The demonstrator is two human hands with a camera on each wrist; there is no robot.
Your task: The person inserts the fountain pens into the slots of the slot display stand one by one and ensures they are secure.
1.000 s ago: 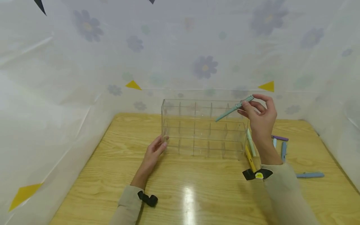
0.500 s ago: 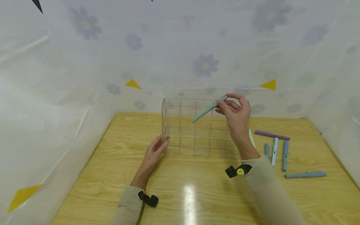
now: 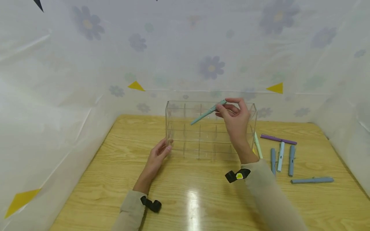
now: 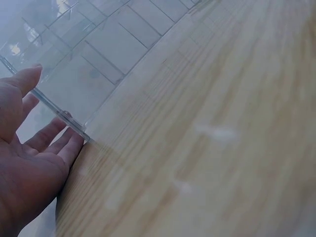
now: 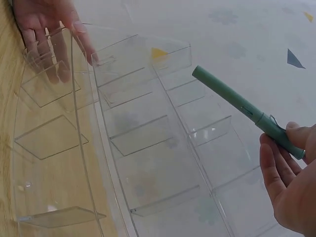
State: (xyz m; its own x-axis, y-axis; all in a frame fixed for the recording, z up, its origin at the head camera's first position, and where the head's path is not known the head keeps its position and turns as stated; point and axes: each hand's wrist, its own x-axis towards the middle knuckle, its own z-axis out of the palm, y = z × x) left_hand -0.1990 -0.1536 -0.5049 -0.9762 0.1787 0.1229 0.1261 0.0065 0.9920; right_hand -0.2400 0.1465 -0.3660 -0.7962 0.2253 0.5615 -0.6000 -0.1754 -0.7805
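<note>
A clear divided organizer box [image 3: 208,128] stands upright on the wooden table, its compartments in three rows. At its lower left edge is my left hand [image 3: 157,155], thumb at the front and fingers round the side; the left wrist view shows this hand [image 4: 34,158] at the box's corner. My right hand [image 3: 237,123] pinches a capped green pen [image 3: 203,116] by its clip end. The pen slants down to the left across the upper compartments in the head view. In the right wrist view the pen [image 5: 232,101] points toward the open compartments.
Right of the box lie a purple pen [image 3: 278,139], a pale blue pen [image 3: 280,157], several grey-blue pens [image 3: 292,160] and a light green pen [image 3: 258,146]. A bit of yellow pen [image 3: 253,150] shows behind my right wrist. Flower-patterned sheeting [image 3: 185,57] surrounds the table.
My right hand has carried the green pen leftward, from the box's right end to in front of its upper middle, slowing lately. My left hand stays at the box's edge.
</note>
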